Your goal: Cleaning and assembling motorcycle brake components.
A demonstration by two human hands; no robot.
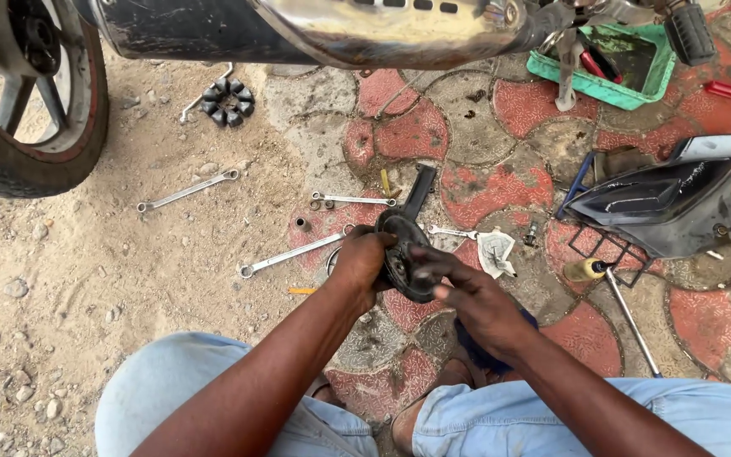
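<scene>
A black round metal plate with a long arm [405, 239] is held upright over the paving in front of my knees. My left hand [363, 262] grips its left rim. On its right side, my right hand [474, 299] has fingers spread across the plate's face. A dark blue cloth [477, 351] shows under my right hand; I cannot tell whether the hand holds it.
Several wrenches [186, 190] [291, 253] [353, 200] lie on the sand and paving. A motorcycle wheel [31, 93] and exhaust [365, 30] stand ahead. A black rubber damper [228, 101], green tray [618, 63], black body panel [666, 203] and a screwdriver [615, 292] lie around.
</scene>
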